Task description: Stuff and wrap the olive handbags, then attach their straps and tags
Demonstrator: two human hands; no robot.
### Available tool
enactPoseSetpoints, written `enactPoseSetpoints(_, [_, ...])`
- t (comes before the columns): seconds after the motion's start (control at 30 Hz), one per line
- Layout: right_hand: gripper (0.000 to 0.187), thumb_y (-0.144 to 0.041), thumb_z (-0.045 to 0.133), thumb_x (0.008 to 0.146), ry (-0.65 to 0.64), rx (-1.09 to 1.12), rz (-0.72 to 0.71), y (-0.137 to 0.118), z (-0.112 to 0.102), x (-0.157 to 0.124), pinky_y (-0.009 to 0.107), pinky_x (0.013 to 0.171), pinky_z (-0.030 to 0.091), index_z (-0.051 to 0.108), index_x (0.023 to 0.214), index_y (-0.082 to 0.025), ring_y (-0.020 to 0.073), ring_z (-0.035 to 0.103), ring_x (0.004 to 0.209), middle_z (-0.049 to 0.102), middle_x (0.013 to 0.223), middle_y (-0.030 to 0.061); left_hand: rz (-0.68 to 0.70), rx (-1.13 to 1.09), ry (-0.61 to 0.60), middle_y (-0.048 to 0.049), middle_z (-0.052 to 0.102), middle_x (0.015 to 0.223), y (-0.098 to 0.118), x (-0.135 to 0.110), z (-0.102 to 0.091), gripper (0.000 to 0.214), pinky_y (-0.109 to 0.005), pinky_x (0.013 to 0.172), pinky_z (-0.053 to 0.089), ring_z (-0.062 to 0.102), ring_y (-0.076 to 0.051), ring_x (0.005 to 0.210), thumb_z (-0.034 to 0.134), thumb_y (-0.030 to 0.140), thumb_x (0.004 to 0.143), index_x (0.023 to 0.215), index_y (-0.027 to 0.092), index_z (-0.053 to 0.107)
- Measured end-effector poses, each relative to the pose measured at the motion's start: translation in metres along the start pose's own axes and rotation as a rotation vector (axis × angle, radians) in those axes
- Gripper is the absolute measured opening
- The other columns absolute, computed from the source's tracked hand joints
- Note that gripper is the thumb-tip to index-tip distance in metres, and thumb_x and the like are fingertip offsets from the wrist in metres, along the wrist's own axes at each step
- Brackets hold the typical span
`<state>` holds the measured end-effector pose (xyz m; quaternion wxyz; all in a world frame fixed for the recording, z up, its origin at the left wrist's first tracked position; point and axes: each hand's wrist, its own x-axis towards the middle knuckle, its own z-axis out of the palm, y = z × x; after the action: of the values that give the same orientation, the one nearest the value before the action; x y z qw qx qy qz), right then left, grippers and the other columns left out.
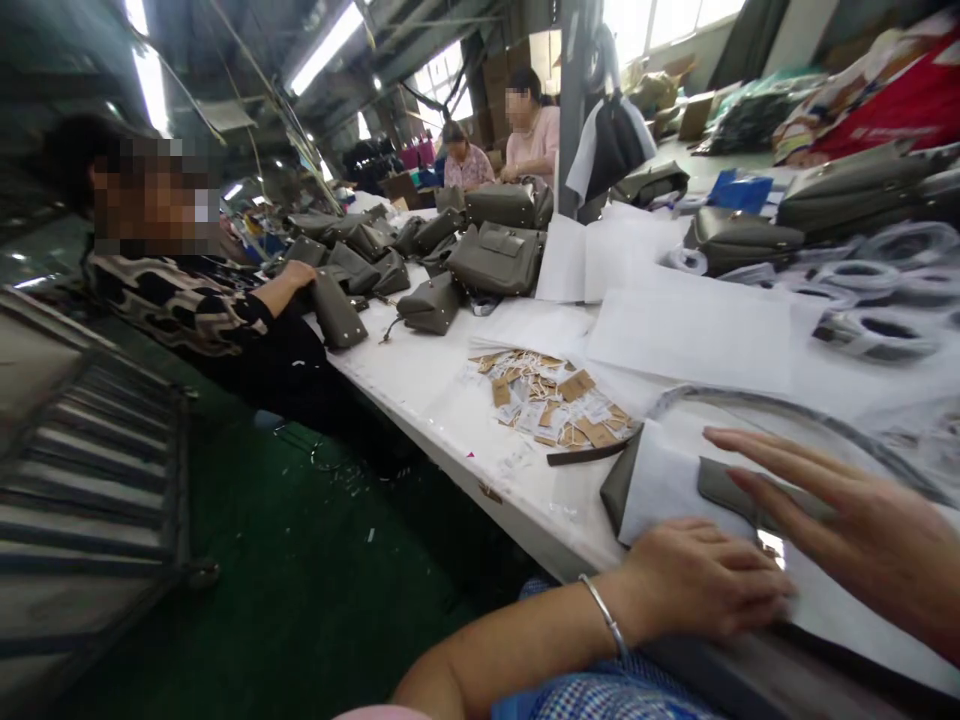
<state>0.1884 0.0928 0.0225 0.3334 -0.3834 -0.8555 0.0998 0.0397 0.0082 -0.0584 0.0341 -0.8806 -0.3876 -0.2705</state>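
A grey handbag [619, 482] lies flat at the near edge of the white table [420, 375], mostly covered by a sheet of white paper [660, 485]. My left hand [701, 580], with a thin bangle on the wrist, rests palm down on the paper with its fingers curled flat. Just to the right, my right hand [847, 520] is stretched out flat, fingers together, over the grey flap [720, 480] of the bag. A grey strap [787, 410] arcs above the bag.
A heap of small brown tags in clear bags [555, 400] lies just beyond the bag. More white sheets [690, 325], rolls of tape [877, 335] and many grey bags [495, 258] cover the table. A seated person [210, 310] holds a bag at left; two more people work behind.
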Motion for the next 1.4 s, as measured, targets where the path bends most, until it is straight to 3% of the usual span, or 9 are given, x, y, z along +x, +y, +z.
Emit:
enactPoseSetpoints(0.1, [0.043, -0.05, 0.043, 0.098, -0.002, 0.099, -0.087, -0.001, 0.029, 0.011, 0.037, 0.103, 0.049, 0.062, 0.129, -0.027, 0.0248, 0.065, 0.113, 0.068, 0.126, 0.0091, 0.025, -0.02, -0.024, 0.0036, 0.074, 0.11, -0.002, 0.001, 0.003, 0.037, -0.027, 0.092, 0.049, 0.065, -0.012, 0.101, 0.037, 0.035, 0.103, 0.11, 0.022, 0.071])
enactPoseSetpoints(0.23, [0.034, -0.041, 0.044, 0.098, 0.093, 0.14, 0.233, 0.024, 0.064, -0.006, 0.032, 0.098, 0.049, 0.065, 0.12, -0.025, 0.0239, 0.068, 0.107, 0.072, 0.116, 0.0103, 0.056, -0.055, -0.091, 0.0014, 0.075, 0.109, -0.002, 0.005, 0.003, 0.039, -0.03, 0.091, 0.051, 0.066, -0.014, 0.1, 0.036, 0.033, 0.103, 0.106, 0.018, 0.071])
enactPoseSetpoints(0.4, [0.032, -0.044, 0.049, 0.097, 0.05, 0.255, 0.373, 0.038, 0.068, -0.015, 0.032, 0.095, 0.051, 0.07, 0.114, -0.026, 0.0243, 0.07, 0.103, 0.075, 0.109, 0.0078, 0.057, -0.196, -0.079, 0.0005, 0.067, 0.13, -0.004, -0.007, -0.037, 0.035, -0.018, 0.104, 0.045, 0.059, -0.006, 0.119, 0.037, 0.023, 0.102, 0.123, 0.015, 0.063])
enactPoseSetpoints(0.53, [0.035, -0.049, 0.051, 0.095, 0.046, 0.319, 0.407, 0.038, 0.068, -0.012, 0.034, 0.09, 0.054, 0.073, 0.108, -0.025, 0.0251, 0.071, 0.099, 0.077, 0.104, 0.0073, -0.591, -0.007, 0.203, -0.004, 0.07, 0.121, -0.029, -0.06, -0.083, 0.028, -0.03, 0.103, 0.051, 0.063, -0.015, 0.115, 0.051, 0.023, 0.098, 0.123, 0.022, 0.063])
enactPoseSetpoints(0.63, [0.039, -0.054, 0.05, 0.093, 0.044, 0.325, 0.361, 0.039, 0.07, -0.012, 0.039, 0.088, 0.056, 0.074, 0.105, -0.027, 0.0265, 0.072, 0.096, 0.077, 0.1, 0.0039, -1.007, 0.226, 0.153, -0.0094, 0.065, 0.125, -0.058, -0.108, -0.105, 0.04, -0.047, 0.103, 0.05, 0.059, -0.029, 0.119, 0.069, 0.032, 0.087, 0.125, 0.023, 0.062])
enactPoseSetpoints(0.8, [0.035, -0.05, 0.049, 0.093, 0.053, 0.315, 0.32, 0.04, 0.07, -0.012, 0.039, 0.088, 0.057, 0.074, 0.104, -0.028, 0.0258, 0.072, 0.096, 0.077, 0.103, 0.0016, -0.985, 0.166, 0.081, -0.0056, 0.071, 0.099, -0.085, -0.14, -0.114, 0.012, -0.039, 0.089, 0.055, 0.067, -0.023, 0.096, 0.062, 0.024, 0.089, 0.096, 0.021, 0.072])
enactPoseSetpoints(1.17, [0.027, -0.034, 0.049, 0.095, 0.069, 0.392, 0.269, 0.036, 0.067, -0.011, 0.038, 0.089, 0.057, 0.073, 0.106, -0.027, 0.0235, 0.071, 0.096, 0.076, 0.105, 0.0023, -0.727, 0.128, 0.337, -0.0074, 0.069, 0.102, -0.164, 0.024, -0.159, 0.018, -0.033, 0.086, 0.054, 0.066, -0.018, 0.091, 0.057, 0.03, 0.093, 0.102, 0.018, 0.068])
enactPoseSetpoints(1.27, [0.029, -0.033, 0.049, 0.095, 0.125, 0.434, 0.283, 0.033, 0.063, -0.009, 0.038, 0.09, 0.056, 0.073, 0.109, -0.024, 0.0236, 0.071, 0.098, 0.076, 0.106, 0.0045, -0.624, 0.11, 0.384, -0.0103, 0.062, 0.128, -0.139, 0.071, -0.154, 0.042, -0.036, 0.095, 0.052, 0.065, -0.019, 0.104, 0.061, 0.025, 0.091, 0.132, 0.021, 0.054])
enactPoseSetpoints(1.4, [0.03, -0.033, 0.051, 0.095, 0.205, 0.522, 0.313, 0.031, 0.064, -0.007, 0.041, 0.095, 0.053, 0.072, 0.114, -0.022, 0.0257, 0.069, 0.103, 0.074, 0.111, 0.0079, -0.346, -0.148, 0.151, -0.0023, 0.073, 0.105, -0.051, 0.082, -0.105, 0.016, -0.03, 0.09, 0.056, 0.07, -0.017, 0.098, 0.057, 0.027, 0.096, 0.11, 0.025, 0.065])
